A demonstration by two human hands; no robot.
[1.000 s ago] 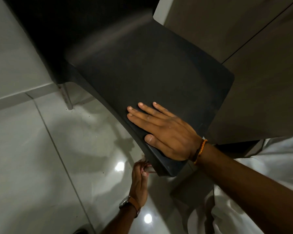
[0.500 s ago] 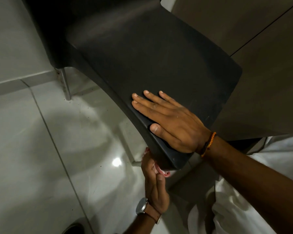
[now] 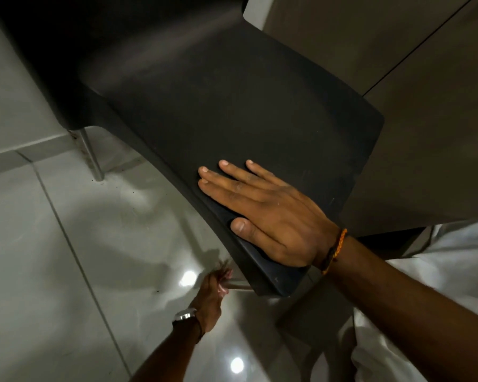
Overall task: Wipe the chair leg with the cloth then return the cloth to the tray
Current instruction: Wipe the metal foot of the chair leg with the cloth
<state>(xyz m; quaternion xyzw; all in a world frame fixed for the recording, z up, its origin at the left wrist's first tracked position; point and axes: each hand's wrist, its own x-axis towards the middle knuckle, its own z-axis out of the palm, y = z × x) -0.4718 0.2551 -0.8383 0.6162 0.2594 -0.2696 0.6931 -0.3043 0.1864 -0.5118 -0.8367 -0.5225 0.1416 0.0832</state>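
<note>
A dark plastic chair (image 3: 232,111) fills the upper middle, seen from above. My right hand (image 3: 265,213) lies flat on the seat's front left corner, fingers spread, holding nothing. Below that corner my left hand (image 3: 211,296), with a wristwatch, is wrapped around the front metal chair leg (image 3: 239,285), which pokes out from under the seat. A sliver of pinkish cloth (image 3: 223,288) shows between the fingers and the leg; most of the cloth is hidden. The hand is motion-blurred. No tray is in view.
Another metal chair leg (image 3: 90,153) stands at the back left on the glossy grey tile floor (image 3: 66,271). A dark wooden cabinet front (image 3: 411,106) rises on the right. My white garment (image 3: 439,271) sits at the lower right.
My left hand has slid along the front leg with the cloth, moving back down towards the floor after rising close under the seat corner. My right hand stays pressed on the seat.
</note>
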